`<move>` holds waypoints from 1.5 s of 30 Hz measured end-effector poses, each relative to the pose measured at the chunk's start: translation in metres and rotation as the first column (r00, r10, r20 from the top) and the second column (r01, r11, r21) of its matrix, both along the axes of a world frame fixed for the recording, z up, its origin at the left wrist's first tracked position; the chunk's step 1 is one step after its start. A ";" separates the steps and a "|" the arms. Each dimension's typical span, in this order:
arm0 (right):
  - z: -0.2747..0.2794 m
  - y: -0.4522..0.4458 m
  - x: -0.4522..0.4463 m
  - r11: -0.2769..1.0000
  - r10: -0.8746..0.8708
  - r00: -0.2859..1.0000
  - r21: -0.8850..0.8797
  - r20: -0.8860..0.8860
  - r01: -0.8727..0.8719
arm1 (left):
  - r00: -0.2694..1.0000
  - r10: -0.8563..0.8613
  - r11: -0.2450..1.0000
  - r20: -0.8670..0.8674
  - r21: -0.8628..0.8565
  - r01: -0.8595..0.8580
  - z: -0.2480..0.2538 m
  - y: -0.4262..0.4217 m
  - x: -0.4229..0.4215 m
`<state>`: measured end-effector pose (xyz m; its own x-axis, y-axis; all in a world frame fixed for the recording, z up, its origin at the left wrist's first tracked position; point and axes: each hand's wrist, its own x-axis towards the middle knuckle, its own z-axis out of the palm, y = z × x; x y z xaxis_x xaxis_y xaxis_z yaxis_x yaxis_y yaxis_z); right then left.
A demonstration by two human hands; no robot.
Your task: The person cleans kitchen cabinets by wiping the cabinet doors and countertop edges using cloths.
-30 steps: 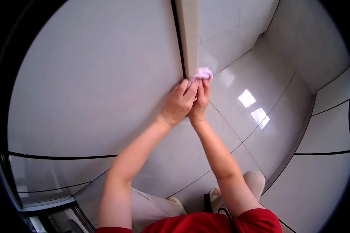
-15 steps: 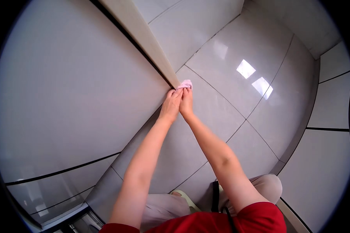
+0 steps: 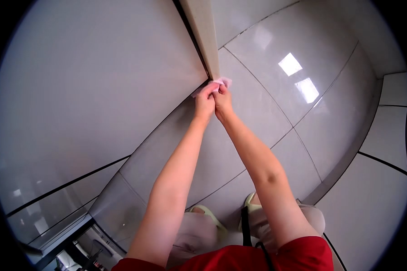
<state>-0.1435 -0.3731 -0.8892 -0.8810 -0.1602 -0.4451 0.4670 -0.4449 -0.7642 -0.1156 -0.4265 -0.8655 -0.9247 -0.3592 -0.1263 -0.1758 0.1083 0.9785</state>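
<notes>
A pink cloth (image 3: 223, 82) is bunched at the bottom end of a beige upright edge strip (image 3: 205, 36), beside a large pale panel (image 3: 99, 81). My left hand (image 3: 205, 103) grips the cloth from the left, fingers bent round it. Close against it, my right hand (image 3: 222, 100) holds the cloth's right part with the fingers curled. Part of the cloth is hidden beneath my fingers, and a bit of it shows left of my left hand.
Shiny grey floor tiles (image 3: 257, 108) with dark joints lie below and to the right. White cabinet fronts (image 3: 375, 198) curve along the right side. My feet in pale green slippers (image 3: 208, 214) are near the bottom. An appliance-like dark-framed object (image 3: 88, 248) stands at lower left.
Both hands and the cloth appear slightly higher in view, still at the strip's lower end. The view has turned, so the strip looks more upright. More of the cloth shows on the left.
</notes>
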 end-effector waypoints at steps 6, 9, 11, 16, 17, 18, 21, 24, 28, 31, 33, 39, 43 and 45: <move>0.138 0.004 0.003 0.996 -0.081 0.996 -0.033 -0.047 0.080 | 0.946 0.312 0.694 0.088 0.659 -0.290 0.132 0.014 0.000; 0.189 0.005 0.003 0.999 -0.038 0.996 -0.016 -0.078 0.037 | 0.959 0.279 0.626 0.052 0.748 -0.222 0.186 0.009 0.005; 0.226 0.003 0.003 0.999 -0.020 0.989 0.043 -0.145 0.027 | 0.971 0.235 0.671 0.051 0.714 -0.200 0.237 0.010 0.009; 0.369 0.001 0.009 0.994 -0.055 0.985 0.084 -0.162 0.069 | 0.969 0.248 0.760 0.011 0.618 -0.201 0.386 0.022 0.015; 0.395 0.002 0.010 0.996 -0.050 0.983 0.064 -0.178 0.062 | 0.965 0.261 0.761 -0.002 0.616 -0.204 0.412 0.023 0.015; 0.422 0.003 0.011 0.997 -0.045 0.980 0.045 -0.196 0.055 | 0.966 0.258 0.778 -0.020 0.598 -0.195 0.437 0.024 0.016; 0.502 0.007 0.014 1.000 -0.008 0.972 0.012 -0.236 0.011 | 0.969 0.240 0.821 -0.066 0.545 -0.167 0.509 0.026 0.020; 0.572 0.012 0.011 0.998 0.045 0.963 0.062 -0.266 -0.029 | 0.969 0.205 0.864 -0.135 0.491 -0.114 0.569 0.028 0.016; 0.666 0.026 0.004 0.997 0.073 0.935 -0.013 -0.347 -0.082 | 0.962 0.195 0.905 -0.191 0.413 -0.102 0.676 0.050 0.018; 0.712 0.052 -0.002 0.940 0.154 0.971 -0.275 -0.184 -0.201 | 0.967 0.034 0.998 -0.252 -0.041 -0.046 0.720 0.059 0.020; 0.735 0.082 0.017 0.880 0.140 0.987 -0.447 -0.078 -0.160 | 0.911 -0.150 0.921 -0.385 -0.390 -0.013 0.720 0.069 0.036; 0.795 0.158 0.098 0.715 0.019 0.988 -0.689 -0.151 -0.119 | 0.969 0.113 0.978 -0.222 0.199 -0.068 0.805 0.082 0.142; 0.820 0.213 0.160 0.797 0.074 0.963 -0.565 -0.258 -0.213 | 0.987 -0.155 0.851 0.047 0.514 0.109 0.837 0.109 0.160; 0.828 0.235 0.186 0.878 0.076 0.987 -0.460 -0.143 -0.134 | 0.921 -0.385 0.735 0.057 0.623 0.268 0.833 0.139 0.162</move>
<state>0.0423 -0.1381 -0.0611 -0.8884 -0.4177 -0.1907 0.4511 -0.7165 -0.5321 0.0462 -0.2877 -0.0321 -0.9126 0.1622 -0.3752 -0.4084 -0.3992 0.8209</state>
